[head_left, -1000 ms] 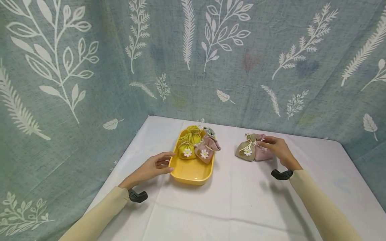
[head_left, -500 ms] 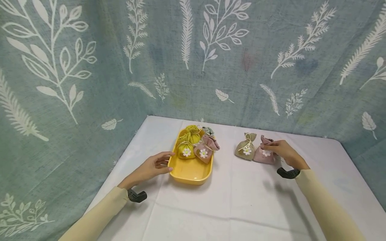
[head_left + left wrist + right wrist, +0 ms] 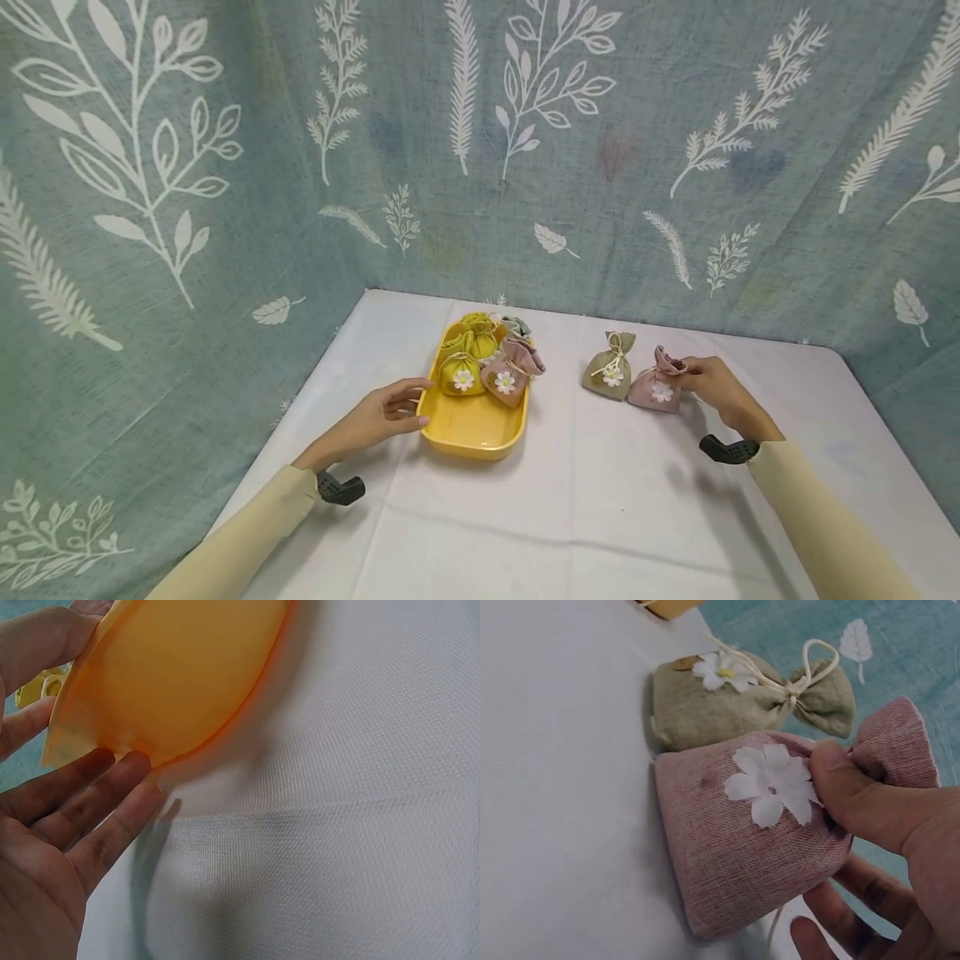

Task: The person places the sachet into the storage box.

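My right hand (image 3: pixel 722 392) pinches the gathered neck of a pink drawstring pouch (image 3: pixel 654 390). In the right wrist view the thumb (image 3: pixel 847 791) presses beside the pouch's white cloth flower, with the other fingers behind. An olive-beige drawstring pouch (image 3: pixel 609 371) with a cream bow and white flower stands just left of it. My left hand (image 3: pixel 378 415) lies at the left side of a yellow tray (image 3: pixel 472 454), its fairly straight fingers (image 3: pixel 112 832) touching the tray's wall. Inside the tray's far half sit several pouches, including a yellow one (image 3: pixel 459 375) and a pink one (image 3: pixel 504 379).
A white cloth (image 3: pixel 480 533) covers the table, with a crease across its front part. A blue-green leaf-print curtain (image 3: pixel 420 150) hangs behind and along the left. A grey-green pouch (image 3: pixel 517 327) shows at the tray's far right corner.
My right hand has moved right and slightly towards me, still at the pink pouch. That pouch has shifted nearer and turned, coming out from behind the olive-beige one. The left hand stays by the tray.
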Demonstrator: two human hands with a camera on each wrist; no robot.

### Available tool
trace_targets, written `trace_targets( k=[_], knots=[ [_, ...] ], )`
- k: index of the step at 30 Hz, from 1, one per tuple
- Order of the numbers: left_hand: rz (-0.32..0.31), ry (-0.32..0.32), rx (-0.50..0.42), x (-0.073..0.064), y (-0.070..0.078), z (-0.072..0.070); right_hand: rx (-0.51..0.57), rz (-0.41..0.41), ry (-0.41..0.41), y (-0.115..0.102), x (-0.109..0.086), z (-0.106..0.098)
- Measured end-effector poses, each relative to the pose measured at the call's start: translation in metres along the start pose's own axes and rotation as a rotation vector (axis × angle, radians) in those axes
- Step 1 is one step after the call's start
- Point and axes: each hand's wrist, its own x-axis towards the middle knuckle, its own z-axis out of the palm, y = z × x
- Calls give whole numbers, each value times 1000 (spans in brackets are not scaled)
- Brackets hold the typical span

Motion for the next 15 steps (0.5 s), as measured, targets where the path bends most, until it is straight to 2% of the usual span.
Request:
trace_targets(
  k=[5, 15],
  knots=[
    [-2, 1, 8, 0, 0, 0, -26, -38, 33, -3, -8, 3],
    [-19, 1, 12, 0, 2, 0, -33, -38, 123, -16, -23, 9]
  ],
)
